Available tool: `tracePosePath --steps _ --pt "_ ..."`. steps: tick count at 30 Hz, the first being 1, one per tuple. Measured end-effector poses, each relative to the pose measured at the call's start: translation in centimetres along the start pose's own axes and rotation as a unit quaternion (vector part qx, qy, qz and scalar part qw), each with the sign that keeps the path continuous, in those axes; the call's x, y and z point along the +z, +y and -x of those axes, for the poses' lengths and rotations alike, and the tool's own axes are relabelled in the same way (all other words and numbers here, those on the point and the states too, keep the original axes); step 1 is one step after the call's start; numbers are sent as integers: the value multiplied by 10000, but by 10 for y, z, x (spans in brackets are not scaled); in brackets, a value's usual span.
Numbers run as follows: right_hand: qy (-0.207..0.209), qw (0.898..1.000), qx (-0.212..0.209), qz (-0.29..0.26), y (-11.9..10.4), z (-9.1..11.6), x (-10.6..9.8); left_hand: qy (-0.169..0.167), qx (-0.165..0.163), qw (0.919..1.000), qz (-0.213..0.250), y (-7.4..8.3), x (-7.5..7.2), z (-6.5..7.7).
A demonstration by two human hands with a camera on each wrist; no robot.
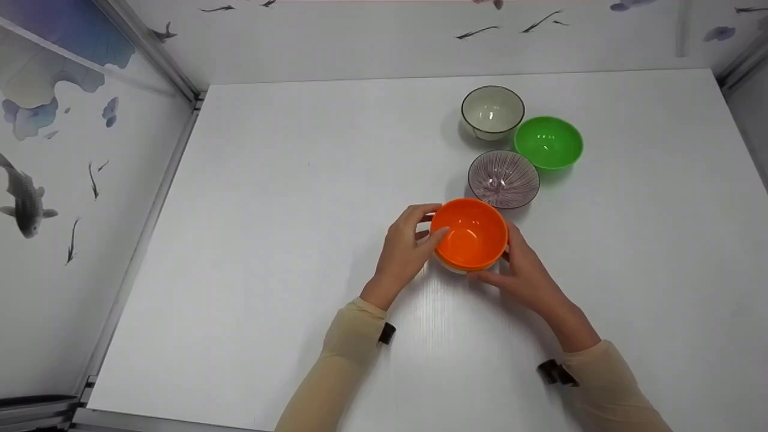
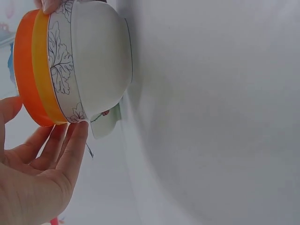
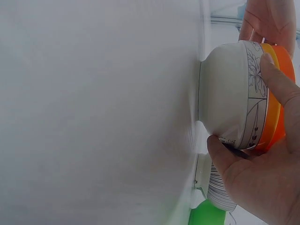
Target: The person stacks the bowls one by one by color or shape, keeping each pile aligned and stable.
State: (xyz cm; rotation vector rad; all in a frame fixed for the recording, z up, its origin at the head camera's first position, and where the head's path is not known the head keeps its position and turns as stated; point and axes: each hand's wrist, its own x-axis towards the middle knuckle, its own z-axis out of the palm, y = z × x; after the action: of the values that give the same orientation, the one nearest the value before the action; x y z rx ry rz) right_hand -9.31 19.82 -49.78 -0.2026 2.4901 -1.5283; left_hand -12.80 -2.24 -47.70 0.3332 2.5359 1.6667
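Note:
An orange bowl [image 1: 469, 234] sits nested in a white bowl [image 2: 98, 51] that has a dark leaf pattern below its rim. A yellow band [image 2: 43, 70] shows between them. From the left, my left hand [image 1: 405, 249] holds the stack, thumb at the orange rim and fingers along the side. My right hand [image 1: 528, 270] grips the other side, its thumb on the patterned band and a finger low on the white wall. The stack's base is right at the white tabletop [image 1: 270, 240]. In the head view the orange bowl mostly hides the white one.
Just beyond the stack stands a purple striped bowl [image 1: 504, 180]. A green bowl [image 1: 549, 143] is behind it to the right, and a pale bowl with a dark rim [image 1: 492, 111] is farther back. White walls with painted fish [image 1: 27, 201] border the table.

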Motion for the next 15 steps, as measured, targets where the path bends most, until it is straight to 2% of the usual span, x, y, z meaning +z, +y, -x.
tracePosePath --steps 7,15 --pt "13 10000 7 16 1 1 0 -193 -88 9998 -15 0 1 7" --pt "41 9999 -148 7 1 1 0 -638 -166 9978 56 -4 2 14"
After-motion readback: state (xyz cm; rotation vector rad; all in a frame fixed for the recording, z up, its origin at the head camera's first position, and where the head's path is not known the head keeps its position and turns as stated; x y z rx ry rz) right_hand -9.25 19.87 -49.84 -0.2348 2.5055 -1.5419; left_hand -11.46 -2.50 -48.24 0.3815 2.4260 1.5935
